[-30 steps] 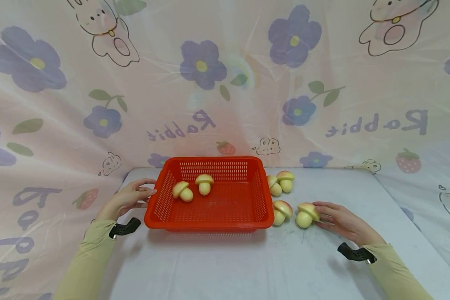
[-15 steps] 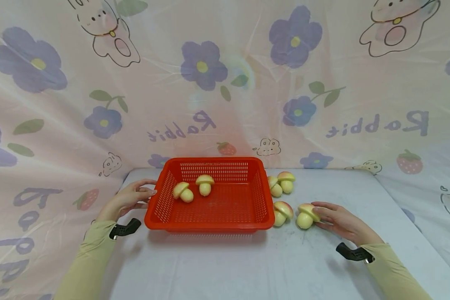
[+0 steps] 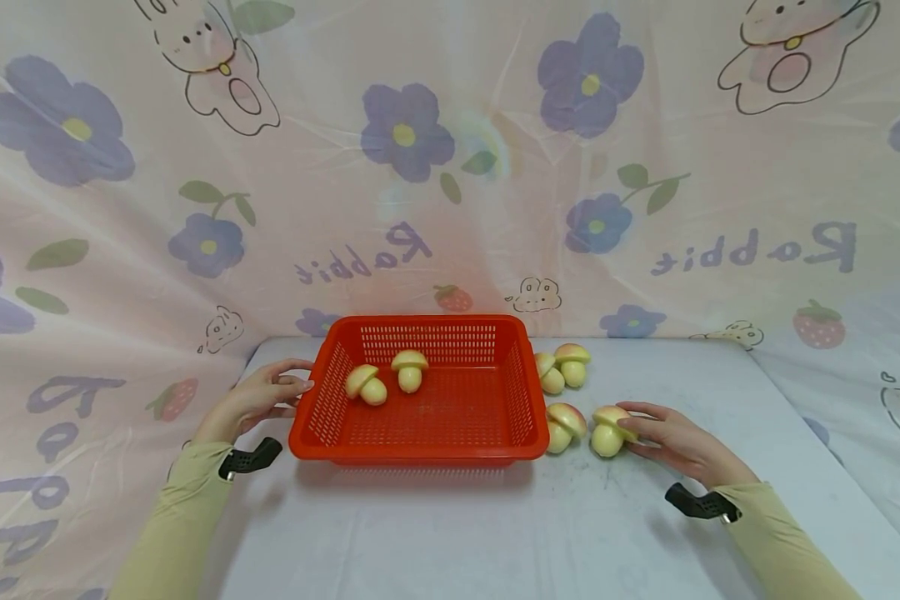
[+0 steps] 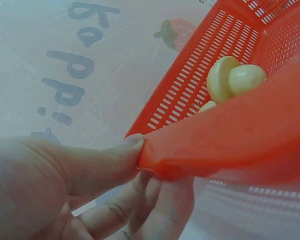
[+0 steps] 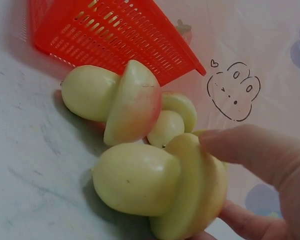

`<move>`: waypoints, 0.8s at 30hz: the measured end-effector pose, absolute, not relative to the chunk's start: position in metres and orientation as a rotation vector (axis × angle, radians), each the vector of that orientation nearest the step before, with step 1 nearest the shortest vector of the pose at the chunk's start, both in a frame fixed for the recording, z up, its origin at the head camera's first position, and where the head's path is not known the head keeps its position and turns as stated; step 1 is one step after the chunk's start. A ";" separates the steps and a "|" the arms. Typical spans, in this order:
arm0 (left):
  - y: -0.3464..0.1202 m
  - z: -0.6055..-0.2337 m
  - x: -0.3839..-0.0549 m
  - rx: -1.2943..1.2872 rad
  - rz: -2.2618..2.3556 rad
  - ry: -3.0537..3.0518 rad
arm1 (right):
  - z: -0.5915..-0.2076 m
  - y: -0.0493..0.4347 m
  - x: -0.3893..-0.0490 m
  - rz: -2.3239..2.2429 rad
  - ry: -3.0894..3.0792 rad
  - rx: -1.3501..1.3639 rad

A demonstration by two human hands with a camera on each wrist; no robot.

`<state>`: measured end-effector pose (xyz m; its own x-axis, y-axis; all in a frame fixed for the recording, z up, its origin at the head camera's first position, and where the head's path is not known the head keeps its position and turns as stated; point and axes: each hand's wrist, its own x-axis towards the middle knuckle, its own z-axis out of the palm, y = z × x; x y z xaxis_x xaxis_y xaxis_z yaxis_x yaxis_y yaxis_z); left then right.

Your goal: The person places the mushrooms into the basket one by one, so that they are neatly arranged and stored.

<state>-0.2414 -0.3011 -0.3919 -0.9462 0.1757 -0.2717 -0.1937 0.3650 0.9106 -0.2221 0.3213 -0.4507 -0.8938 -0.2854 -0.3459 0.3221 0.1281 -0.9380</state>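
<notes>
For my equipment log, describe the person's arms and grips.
The left sleeve and right sleeve are plain, pale yellow-green and long, reaching the wrists. At the cuffs sit a curved black left wrist device and a matching right wrist device. The left grip and right grip are ungloved human hands. No cables show.

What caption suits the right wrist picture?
Right hand gripping a yellow mushroom, with other mushrooms and a red basket beyond.
</notes>
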 end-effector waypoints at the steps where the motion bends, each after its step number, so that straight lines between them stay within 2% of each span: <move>1: -0.301 -0.391 -0.241 -0.012 1.608 2.306 | -0.451 0.321 -0.223 -1.815 1.970 0.037; 24: -0.303 -0.394 -0.242 0.002 1.623 2.301 | -0.453 0.314 -0.228 -1.741 2.071 0.018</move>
